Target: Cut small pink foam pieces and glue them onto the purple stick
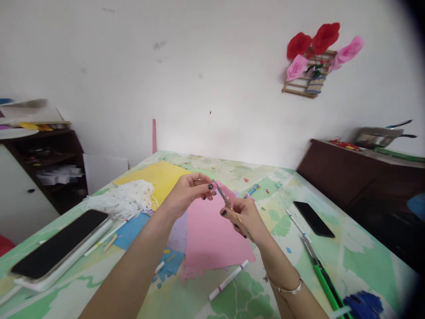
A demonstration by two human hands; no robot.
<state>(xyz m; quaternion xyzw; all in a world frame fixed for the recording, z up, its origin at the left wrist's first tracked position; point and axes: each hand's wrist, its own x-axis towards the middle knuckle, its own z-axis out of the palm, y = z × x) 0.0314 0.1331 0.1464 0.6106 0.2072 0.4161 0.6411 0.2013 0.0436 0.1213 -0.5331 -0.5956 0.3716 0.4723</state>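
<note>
My left hand [186,195] pinches a small piece of pink paper [228,190] between thumb and fingertips, above the table. In my right hand [249,215] is a pair of scissors [223,195] with gold-coloured handles, my fingers closed round them. The blades point up and left and lie against the pink piece, close to my left fingertips. Below both hands lies a large pink sheet [215,243], partly over a lavender sheet [177,235]. Pink scraps [192,271] sit at its lower edge. A white marker [229,280] with purple bands rests in front.
On the left are a phone [63,243] on a white case, white shredded strands [126,197], a yellow sheet [162,177] and blue paper [131,232]. To the right lie another phone [314,219] and a green-handled cutter [323,274]. A wall [212,79] stands behind the table.
</note>
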